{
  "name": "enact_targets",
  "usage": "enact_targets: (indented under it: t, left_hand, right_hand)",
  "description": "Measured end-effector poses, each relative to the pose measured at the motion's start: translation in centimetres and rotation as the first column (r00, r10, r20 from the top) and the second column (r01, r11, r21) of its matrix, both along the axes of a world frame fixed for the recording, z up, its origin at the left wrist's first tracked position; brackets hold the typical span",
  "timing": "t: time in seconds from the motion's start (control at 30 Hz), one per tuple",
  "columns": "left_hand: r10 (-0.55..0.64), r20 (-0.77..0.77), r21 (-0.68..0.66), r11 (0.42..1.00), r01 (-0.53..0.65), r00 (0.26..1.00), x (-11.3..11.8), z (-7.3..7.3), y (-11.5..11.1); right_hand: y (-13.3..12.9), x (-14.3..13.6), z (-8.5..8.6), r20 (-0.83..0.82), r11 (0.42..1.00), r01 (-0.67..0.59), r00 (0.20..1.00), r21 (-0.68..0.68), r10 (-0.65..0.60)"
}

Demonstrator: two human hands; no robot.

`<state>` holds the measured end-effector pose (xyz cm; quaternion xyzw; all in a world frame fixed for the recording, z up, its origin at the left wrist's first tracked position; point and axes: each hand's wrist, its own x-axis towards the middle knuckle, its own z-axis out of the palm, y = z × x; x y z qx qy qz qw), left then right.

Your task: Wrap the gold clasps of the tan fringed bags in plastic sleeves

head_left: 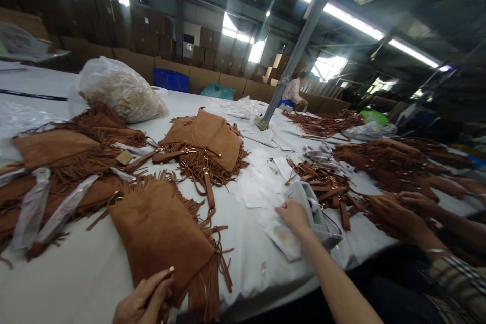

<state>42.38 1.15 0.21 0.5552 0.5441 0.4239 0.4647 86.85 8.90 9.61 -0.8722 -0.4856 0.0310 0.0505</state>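
A brown suede fringed bag lies flat on the table in front of me, its fringe spread to the right. Over its lower edge, my left hand pinches a small shiny metal piece between thumb and finger. My right hand reaches forward to the grey tape dispenser, fingers drawn together at its near-left end. What those fingers hold, if anything, is too small to make out. Beneath that hand lie thin white paper sheets.
More fringed bags and wrapped straps cover the left side. Brown straps lie behind the dispenser. At right, a co-worker's hands rest on brown fringed pieces. A metal post rises from the table; a filled plastic bag stands behind.
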Motion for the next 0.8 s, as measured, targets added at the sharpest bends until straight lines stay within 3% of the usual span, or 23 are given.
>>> enact_targets:
  t: [0.13,0.23,0.33,0.47,0.7,0.8]
  left_hand:
    - [0.064,0.139,-0.132,0.99,-0.046,0.988,3.0,1.4,1.1]
    - [0.056,0.173,-0.127,0.991,-0.034,0.983,4.3,2.9,2.6]
    - [0.034,0.195,-0.13,0.992,-0.008,0.98,4.7,3.9,3.3]
    - [-0.018,0.228,-0.149,0.987,0.053,0.973,4.3,4.0,3.4]
    - [-0.128,0.262,-0.159,0.972,0.174,0.956,3.5,3.8,4.0]
    - [-0.141,0.245,-0.144,0.973,0.179,0.959,3.2,3.7,4.1]
  right_hand:
    - [0.2,0.9,0.6,-0.166,0.999,-0.026,0.986,0.045,0.033]
    - [0.3,1.2,1.0,-0.243,0.995,0.017,0.97,0.103,0.009]
    - [0.3,1.1,1.4,-0.299,0.982,0.072,0.954,0.176,-0.017]
    - [0.2,-0.2,1.5,-0.411,0.964,0.086,0.911,0.25,0.025]
    - [0.6,-6.8,1.2,-0.539,0.94,-0.201,0.777,0.276,0.324]
    - [0.6,-8.3,1.5,-0.497,0.93,-0.286,0.787,0.232,0.365]
